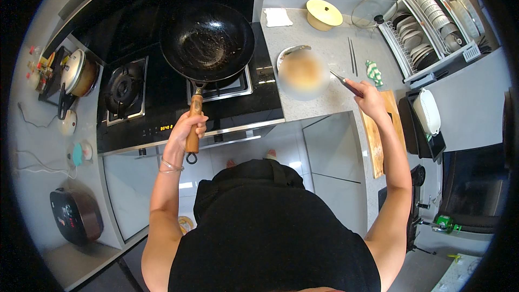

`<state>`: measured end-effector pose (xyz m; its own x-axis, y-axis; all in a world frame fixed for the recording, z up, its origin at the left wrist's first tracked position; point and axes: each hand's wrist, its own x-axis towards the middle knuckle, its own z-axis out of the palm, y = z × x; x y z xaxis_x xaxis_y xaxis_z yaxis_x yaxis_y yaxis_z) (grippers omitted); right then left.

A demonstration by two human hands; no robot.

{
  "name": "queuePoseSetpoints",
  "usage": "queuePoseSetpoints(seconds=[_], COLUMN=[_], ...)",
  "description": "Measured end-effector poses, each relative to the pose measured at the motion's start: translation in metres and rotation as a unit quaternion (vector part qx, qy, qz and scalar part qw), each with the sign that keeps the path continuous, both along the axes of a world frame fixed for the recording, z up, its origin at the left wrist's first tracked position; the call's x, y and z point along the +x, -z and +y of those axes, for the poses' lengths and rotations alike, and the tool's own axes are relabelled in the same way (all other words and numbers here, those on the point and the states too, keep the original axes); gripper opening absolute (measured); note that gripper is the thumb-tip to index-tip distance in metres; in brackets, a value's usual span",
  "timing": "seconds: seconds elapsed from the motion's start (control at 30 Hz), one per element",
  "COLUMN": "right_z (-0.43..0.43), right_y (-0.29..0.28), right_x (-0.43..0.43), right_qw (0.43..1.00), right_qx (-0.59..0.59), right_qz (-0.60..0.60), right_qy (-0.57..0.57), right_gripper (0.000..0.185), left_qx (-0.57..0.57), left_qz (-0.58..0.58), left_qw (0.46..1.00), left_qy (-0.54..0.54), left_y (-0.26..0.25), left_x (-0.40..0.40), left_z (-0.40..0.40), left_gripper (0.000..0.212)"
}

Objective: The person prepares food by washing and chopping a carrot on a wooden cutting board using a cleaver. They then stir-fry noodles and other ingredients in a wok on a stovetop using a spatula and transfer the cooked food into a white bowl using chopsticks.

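Note:
My left hand point(187, 129) is wrapped around the wooden handle point(194, 123) of a black wok point(209, 44). The wok sits tilted over the right gas burner point(237, 85), its dark inside showing small bits of residue. In my right hand point(371, 98) is a dark-handled utensil point(344, 82) with a metal shank. It points left towards a round blurred patch over the grey counter, which hides its far end if it reaches further. A white dish rim point(280, 59) and part of a metal utensil point(298, 48) show at the edge of that blur.
Chopsticks point(352, 56), a green-and-white cloth point(374, 74) and a lidded yellow pot point(323, 15) stand or lie on the right counter. A wooden cutting board point(372, 146) lies under my right forearm. Beyond are a dish rack point(429, 28) and, at left, a pressure cooker point(79, 75).

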<state>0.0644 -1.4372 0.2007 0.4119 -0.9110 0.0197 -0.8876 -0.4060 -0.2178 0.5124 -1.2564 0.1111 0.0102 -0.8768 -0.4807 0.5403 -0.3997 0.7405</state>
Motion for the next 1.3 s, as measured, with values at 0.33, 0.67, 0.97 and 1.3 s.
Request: queuePoseSetpoints(seconds=[0.33, 0.67, 0.97, 1.3], right_z=[0.042, 0.135, 0.155, 0.136], right_y=[0.01, 0.039, 0.06, 0.081], right_x=[-0.014, 0.017, 0.03, 0.015], right_qw=[0.965, 0.877, 0.978, 0.843], right_qx=[0.137, 0.175, -0.049, 0.18], right_qz=[-0.208, -0.378, -0.13, -0.468], right_qy=[0.087, 0.237, 0.159, 0.194], right_gripper=[0.057, 0.056, 0.057, 0.053], left_qx=[-0.006, -0.029, 0.044, -0.016], left_qz=[0.216, 0.226, 0.162, -0.247], left_qw=[0.976, 0.972, 0.986, 0.947], left_qy=[-0.007, 0.058, 0.019, -0.207], left_y=[0.032, 0.046, 0.051, 0.012], left_x=[0.007, 0.004, 0.006, -0.024], left_z=[0.004, 0.009, 0.022, 0.055], left_gripper=[0.01, 0.031, 0.038, 0.034])
